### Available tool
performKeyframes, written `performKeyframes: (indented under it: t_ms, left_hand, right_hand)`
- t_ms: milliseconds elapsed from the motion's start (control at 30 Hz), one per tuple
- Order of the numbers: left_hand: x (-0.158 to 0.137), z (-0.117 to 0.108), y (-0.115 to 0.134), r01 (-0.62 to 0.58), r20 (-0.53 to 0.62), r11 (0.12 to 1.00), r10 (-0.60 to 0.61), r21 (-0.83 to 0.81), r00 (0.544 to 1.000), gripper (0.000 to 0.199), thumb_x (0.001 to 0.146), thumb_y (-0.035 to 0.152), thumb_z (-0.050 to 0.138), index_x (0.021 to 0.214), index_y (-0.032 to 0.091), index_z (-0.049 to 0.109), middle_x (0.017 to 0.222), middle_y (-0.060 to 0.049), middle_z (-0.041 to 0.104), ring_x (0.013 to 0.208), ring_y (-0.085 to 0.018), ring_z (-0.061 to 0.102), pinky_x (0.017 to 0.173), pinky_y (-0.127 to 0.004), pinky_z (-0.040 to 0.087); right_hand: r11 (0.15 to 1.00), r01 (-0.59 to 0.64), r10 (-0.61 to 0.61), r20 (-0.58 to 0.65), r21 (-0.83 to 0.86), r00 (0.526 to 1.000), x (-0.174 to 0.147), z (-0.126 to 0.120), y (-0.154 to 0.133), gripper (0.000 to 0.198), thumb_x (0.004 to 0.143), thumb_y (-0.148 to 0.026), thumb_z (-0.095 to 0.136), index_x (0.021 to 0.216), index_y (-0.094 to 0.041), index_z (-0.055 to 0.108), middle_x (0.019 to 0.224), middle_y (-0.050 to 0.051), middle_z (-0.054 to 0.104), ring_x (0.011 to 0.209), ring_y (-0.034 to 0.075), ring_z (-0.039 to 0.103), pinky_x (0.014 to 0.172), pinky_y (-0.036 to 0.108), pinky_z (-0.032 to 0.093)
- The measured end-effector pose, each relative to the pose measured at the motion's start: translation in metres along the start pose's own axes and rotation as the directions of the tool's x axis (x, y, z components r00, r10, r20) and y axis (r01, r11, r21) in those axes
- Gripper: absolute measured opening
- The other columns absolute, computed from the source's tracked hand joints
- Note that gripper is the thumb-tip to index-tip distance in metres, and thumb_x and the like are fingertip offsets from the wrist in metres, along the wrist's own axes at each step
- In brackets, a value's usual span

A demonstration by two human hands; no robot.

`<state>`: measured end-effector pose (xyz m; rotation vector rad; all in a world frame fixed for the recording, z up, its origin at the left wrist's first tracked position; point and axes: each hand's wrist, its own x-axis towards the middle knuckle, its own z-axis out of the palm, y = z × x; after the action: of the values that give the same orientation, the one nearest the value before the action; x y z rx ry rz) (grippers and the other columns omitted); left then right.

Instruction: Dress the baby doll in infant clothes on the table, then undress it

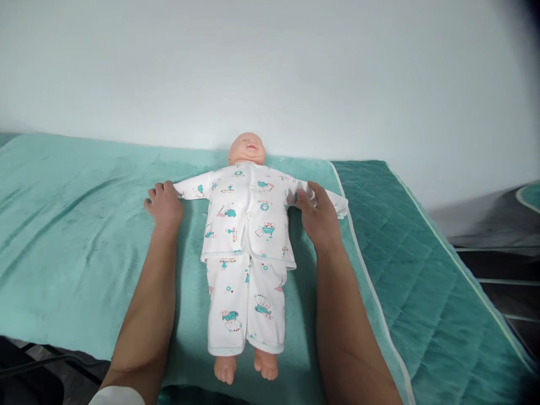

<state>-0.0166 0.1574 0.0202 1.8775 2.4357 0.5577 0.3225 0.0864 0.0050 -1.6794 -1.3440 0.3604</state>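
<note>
A baby doll [247, 149] lies on its back with its arms stretched out to both sides. It wears a white shirt [248, 219] with a teal and pink animal print, closed down the front, and matching trousers [228, 315]. Bare feet stick out of the trouser legs. My left hand [165, 206] is closed at the end of the left-side sleeve [194, 187], covering the cuff. My right hand [318, 216] has its thumb and fingers about the middle of the other sleeve [337, 203], whose cuff lies beyond it. Neither doll hand shows.
Under the doll spreads a light teal blanket [84, 225] with a pale edge. To the right, a darker green quilted cover [422, 270] shows on the bed. A white wall [270, 67] stands right behind the doll's head. Dark slats or bars [506, 281] lie beyond the right edge.
</note>
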Motion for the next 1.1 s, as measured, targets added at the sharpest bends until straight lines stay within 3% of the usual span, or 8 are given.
performKeyframes:
  t_ms: [133,333,400,500,700,867,967,1100]
  left_hand:
    - [-0.009,-0.004,0.004,-0.019,-0.017,1.000,0.018,-0.015,1.000,0.058,0.087,0.008,0.040,0.143,0.020,0.049,0.145,-0.023,0.050,0.136,-0.041,0.043,0.112,-0.069,0.031]
    - [-0.029,-0.012,0.023,-0.250,-0.120,0.960,0.235,-0.129,0.965,0.072,0.079,-0.002,0.039,0.146,0.022,0.047,0.149,-0.015,0.050,0.143,-0.033,0.039,0.123,-0.062,0.023]
    - [-0.032,-0.012,0.027,-0.343,-0.165,0.913,0.311,-0.222,0.936,0.070,0.077,-0.003,0.039,0.143,0.020,0.050,0.146,-0.013,0.053,0.141,-0.029,0.043,0.123,-0.052,0.029]
    - [-0.032,-0.009,0.029,-0.431,-0.221,0.818,0.372,-0.381,0.901,0.065,0.074,-0.002,0.041,0.133,0.020,0.057,0.137,-0.011,0.059,0.133,-0.026,0.051,0.115,-0.042,0.040]
    - [-0.029,-0.001,0.027,-0.443,-0.288,0.704,0.338,-0.554,0.896,0.052,0.073,0.001,0.044,0.117,0.022,0.062,0.122,-0.006,0.067,0.119,-0.023,0.060,0.107,-0.039,0.046]
    - [-0.029,-0.002,0.028,-0.368,-0.255,0.694,0.265,-0.619,0.930,0.038,0.080,0.007,0.047,0.109,0.023,0.065,0.114,-0.004,0.072,0.107,-0.022,0.063,0.099,-0.037,0.050]
    - [-0.030,-0.003,0.030,-0.351,-0.241,0.690,0.256,-0.633,0.936,0.034,0.081,0.008,0.048,0.106,0.023,0.066,0.111,-0.004,0.073,0.102,-0.022,0.064,0.095,-0.036,0.051]
    - [-0.031,-0.004,0.032,-0.352,-0.235,0.686,0.263,-0.637,0.936,0.036,0.080,0.006,0.046,0.104,0.022,0.068,0.108,-0.003,0.074,0.099,-0.021,0.065,0.093,-0.035,0.050]
  right_hand:
    - [0.981,-0.067,0.069,-0.007,0.184,0.998,-0.011,0.003,-0.033,0.048,0.094,-0.053,0.057,0.134,-0.027,0.060,0.151,0.010,0.056,0.143,0.029,0.049,0.120,0.053,0.038]
    - [0.940,0.257,-0.282,0.090,0.223,0.955,-0.040,0.005,-0.089,0.038,0.098,-0.040,0.057,0.135,-0.032,0.058,0.158,0.005,0.049,0.150,0.024,0.040,0.124,0.051,0.034]
    - [0.888,0.395,-0.442,0.197,0.237,0.875,-0.053,0.005,-0.111,0.038,0.100,-0.034,0.056,0.137,-0.031,0.057,0.157,0.005,0.049,0.150,0.021,0.040,0.125,0.048,0.033]
    - [0.788,0.545,-0.614,0.423,0.285,0.666,-0.073,0.009,-0.137,0.034,0.102,-0.031,0.054,0.136,-0.027,0.059,0.152,0.005,0.055,0.146,0.019,0.045,0.127,0.046,0.030]
    - [0.608,0.778,-0.618,0.710,0.161,0.336,-0.108,0.036,-0.148,0.023,0.102,-0.027,0.054,0.089,-0.018,0.071,0.093,0.005,0.076,0.111,0.020,0.066,0.128,0.044,0.024]
    - [0.534,0.836,-0.592,0.763,0.130,0.259,-0.123,0.053,-0.146,0.022,0.095,-0.016,0.057,0.075,-0.020,0.066,0.071,-0.001,0.067,0.075,0.016,0.061,0.122,0.041,0.028]
    - [0.524,0.836,-0.593,0.774,0.164,0.220,-0.129,0.057,-0.148,0.015,0.088,-0.011,0.060,0.078,-0.019,0.065,0.075,0.001,0.067,0.075,0.017,0.061,0.100,0.039,0.043]
    - [0.553,0.795,-0.581,0.799,0.249,0.154,-0.138,0.061,-0.152,0.014,0.093,-0.021,0.061,0.081,-0.018,0.066,0.077,0.002,0.069,0.080,0.020,0.063,0.080,0.039,0.045]
